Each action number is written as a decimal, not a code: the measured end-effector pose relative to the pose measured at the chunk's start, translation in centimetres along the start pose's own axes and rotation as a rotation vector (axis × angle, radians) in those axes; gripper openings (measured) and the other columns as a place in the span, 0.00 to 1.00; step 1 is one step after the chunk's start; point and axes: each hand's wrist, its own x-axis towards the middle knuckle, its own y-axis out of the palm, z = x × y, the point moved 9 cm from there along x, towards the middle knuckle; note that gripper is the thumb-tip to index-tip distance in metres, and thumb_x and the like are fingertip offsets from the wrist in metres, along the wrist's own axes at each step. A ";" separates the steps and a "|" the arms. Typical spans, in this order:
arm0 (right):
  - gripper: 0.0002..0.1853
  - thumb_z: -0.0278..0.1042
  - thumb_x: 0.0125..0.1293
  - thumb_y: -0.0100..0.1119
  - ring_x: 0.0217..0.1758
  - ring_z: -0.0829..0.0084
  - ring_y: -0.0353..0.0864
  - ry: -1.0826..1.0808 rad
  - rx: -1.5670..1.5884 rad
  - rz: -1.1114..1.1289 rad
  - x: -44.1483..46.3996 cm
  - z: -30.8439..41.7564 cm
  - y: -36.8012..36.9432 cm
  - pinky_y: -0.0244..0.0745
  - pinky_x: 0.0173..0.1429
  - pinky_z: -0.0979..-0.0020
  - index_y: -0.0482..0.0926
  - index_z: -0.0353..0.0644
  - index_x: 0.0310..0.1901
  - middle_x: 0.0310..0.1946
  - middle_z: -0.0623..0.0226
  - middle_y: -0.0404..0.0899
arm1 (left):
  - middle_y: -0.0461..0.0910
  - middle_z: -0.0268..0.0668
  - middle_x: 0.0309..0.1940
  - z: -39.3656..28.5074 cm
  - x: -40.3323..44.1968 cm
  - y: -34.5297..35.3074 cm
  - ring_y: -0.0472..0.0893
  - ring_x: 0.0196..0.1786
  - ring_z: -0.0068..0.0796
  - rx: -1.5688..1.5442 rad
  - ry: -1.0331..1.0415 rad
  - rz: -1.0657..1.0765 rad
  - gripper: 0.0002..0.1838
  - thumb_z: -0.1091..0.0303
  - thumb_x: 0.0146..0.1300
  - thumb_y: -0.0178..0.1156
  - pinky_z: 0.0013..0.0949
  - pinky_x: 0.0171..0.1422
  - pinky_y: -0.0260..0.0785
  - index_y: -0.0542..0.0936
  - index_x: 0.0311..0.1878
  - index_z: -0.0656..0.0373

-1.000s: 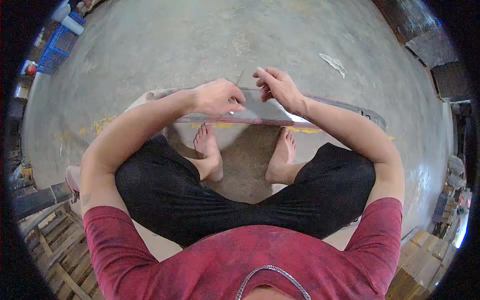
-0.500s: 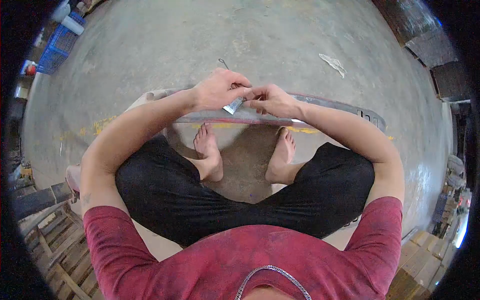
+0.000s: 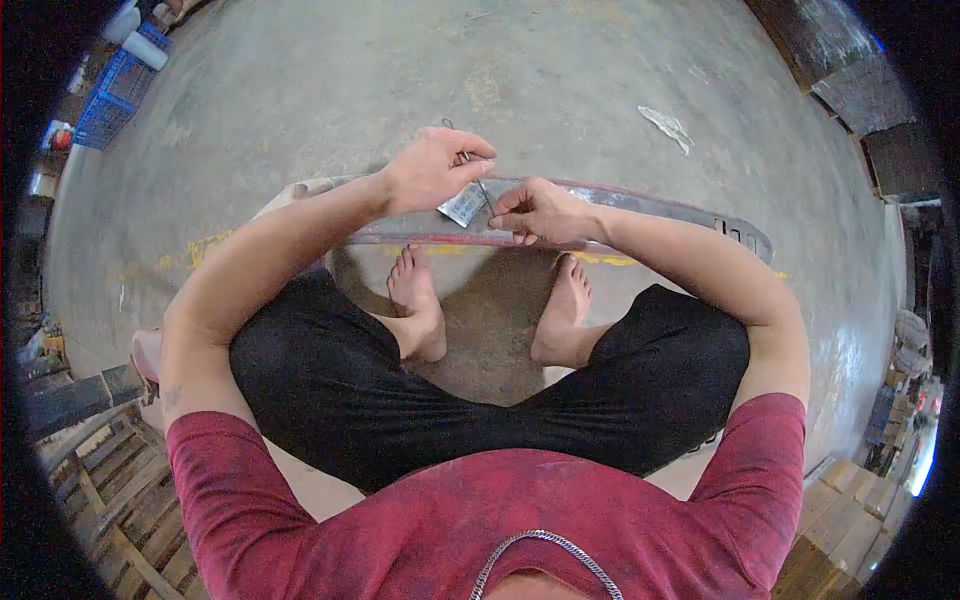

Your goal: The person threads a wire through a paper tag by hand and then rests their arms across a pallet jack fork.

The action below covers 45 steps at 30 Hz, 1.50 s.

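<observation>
- Gripping a thin looped rod [image 3: 484, 190] between thumb and fingers of the left hand [image 3: 435, 168].
- Pinching the rod's near end with the closed fingertips of the right hand [image 3: 545, 211].
- Holding the rod aslant above a long grey panel [image 3: 400, 231].
- Showing a silvery printed packet [image 3: 460, 208] just below the left hand, beside the rod.

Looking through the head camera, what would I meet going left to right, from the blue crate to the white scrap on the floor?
Blue crate → left hand → right hand → white scrap. The packet is left out: it overlaps the left hand's span.
</observation>
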 end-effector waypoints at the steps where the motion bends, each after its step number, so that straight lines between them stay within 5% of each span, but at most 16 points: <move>1: 0.16 0.38 0.77 0.61 0.30 0.85 0.74 -0.003 -0.006 0.001 0.0 0.0 0.0 0.75 0.35 0.74 0.77 0.39 0.30 0.24 0.78 0.75 | 0.88 0.49 0.46 -0.1 -0.1 0.0 0.89 0.49 0.40 0.007 0.002 0.002 0.18 0.60 0.68 0.64 0.39 0.56 0.80 0.85 0.53 0.62; 45: 0.16 0.39 0.78 0.59 0.29 0.85 0.75 0.005 0.071 0.017 -0.1 -0.1 0.4 0.73 0.34 0.76 0.80 0.38 0.33 0.24 0.76 0.77 | 0.87 0.52 0.45 -1.9 -0.8 0.8 0.87 0.50 0.50 0.167 0.055 0.153 0.17 0.61 0.67 0.64 0.44 0.56 0.79 0.85 0.53 0.61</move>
